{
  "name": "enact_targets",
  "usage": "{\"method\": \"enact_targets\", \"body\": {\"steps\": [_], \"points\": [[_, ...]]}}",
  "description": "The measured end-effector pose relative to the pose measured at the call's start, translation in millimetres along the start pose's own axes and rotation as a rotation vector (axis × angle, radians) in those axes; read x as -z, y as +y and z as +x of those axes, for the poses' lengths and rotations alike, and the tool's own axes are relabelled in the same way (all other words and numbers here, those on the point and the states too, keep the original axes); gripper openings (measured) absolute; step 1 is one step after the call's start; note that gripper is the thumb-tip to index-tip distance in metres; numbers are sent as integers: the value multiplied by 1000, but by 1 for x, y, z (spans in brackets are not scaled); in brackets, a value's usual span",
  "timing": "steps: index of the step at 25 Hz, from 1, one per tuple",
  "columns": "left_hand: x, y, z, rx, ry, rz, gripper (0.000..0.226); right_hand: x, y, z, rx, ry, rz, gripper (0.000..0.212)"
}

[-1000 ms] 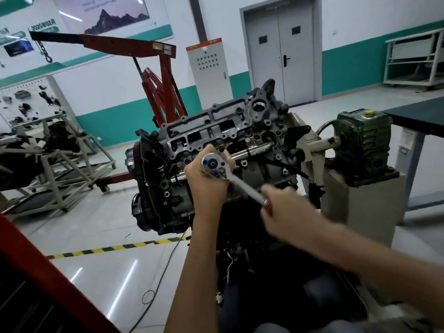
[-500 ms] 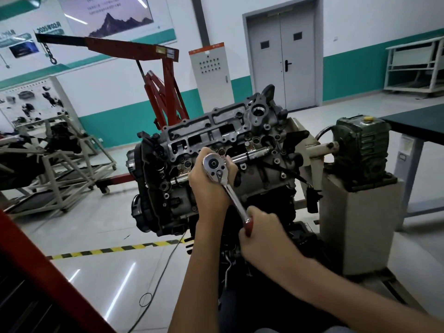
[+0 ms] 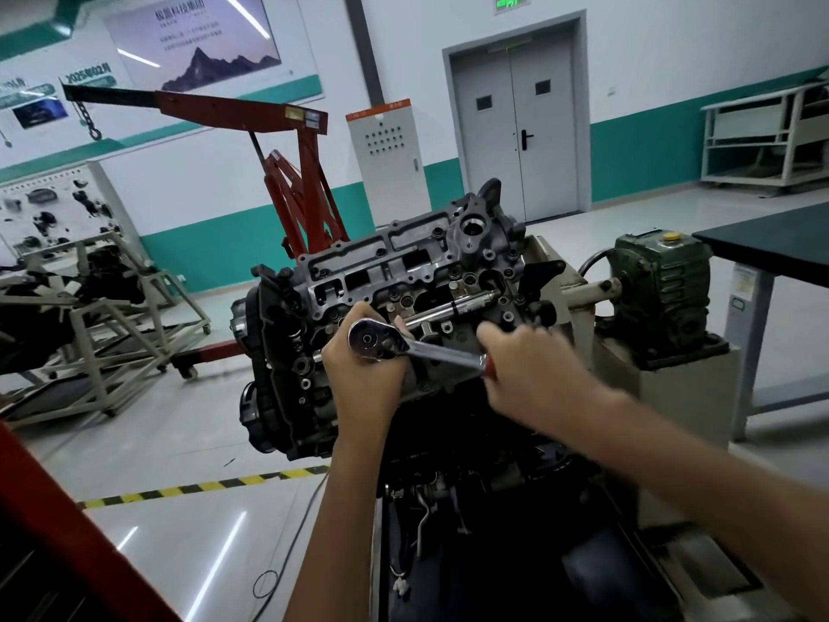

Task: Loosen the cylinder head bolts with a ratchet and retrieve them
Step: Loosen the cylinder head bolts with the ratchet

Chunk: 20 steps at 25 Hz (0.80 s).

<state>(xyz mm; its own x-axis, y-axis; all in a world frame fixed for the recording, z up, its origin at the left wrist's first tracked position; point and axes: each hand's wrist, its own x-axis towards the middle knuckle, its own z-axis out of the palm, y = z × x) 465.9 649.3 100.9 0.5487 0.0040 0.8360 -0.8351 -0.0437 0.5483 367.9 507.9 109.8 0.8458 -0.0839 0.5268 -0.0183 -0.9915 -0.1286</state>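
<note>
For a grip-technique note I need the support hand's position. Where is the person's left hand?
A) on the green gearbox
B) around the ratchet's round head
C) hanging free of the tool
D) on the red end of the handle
B: the left hand curls around the round head of the ratchet, holding it against the cylinder head, while the right hand grips the red end of the handle.

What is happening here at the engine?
A person has a ratchet set on the cylinder head of an engine. The left hand holds the ratchet's head against the cylinder head, while the right hand grips its red-tipped handle, which points right. Neither hand holds a bolt.
</note>
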Motion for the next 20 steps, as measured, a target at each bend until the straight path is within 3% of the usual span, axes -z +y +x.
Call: {"method": "enact_targets", "body": {"steps": [3, 5, 7, 11, 14, 17, 20], "points": [[-14, 4, -7, -17, 76, -77, 27, -41, -45, -37, -232, -78, 393, 19], [-19, 5, -5, 84, 61, -203, 30, -53, -66, -47, -293, -109, 569, 24], [-13, 1, -1, 131, 59, -169, 32, -46, -62, -43, -228, -127, 513, 23], [4, -4, 6, 6, 1, -113, 35, 5, -2, -1, 112, -60, -23, 11], [6, 3, 10, -10, -84, -75, 31, 41, 19, 36, 258, 57, -218, 17], [8, 4, 10, 10, -102, -81, 30, 32, 12, 27, 164, 44, -190, 19], [-3, 6, -2, 30, 57, -47, 31, -13, -18, -17, -100, -42, 133, 19]]}}
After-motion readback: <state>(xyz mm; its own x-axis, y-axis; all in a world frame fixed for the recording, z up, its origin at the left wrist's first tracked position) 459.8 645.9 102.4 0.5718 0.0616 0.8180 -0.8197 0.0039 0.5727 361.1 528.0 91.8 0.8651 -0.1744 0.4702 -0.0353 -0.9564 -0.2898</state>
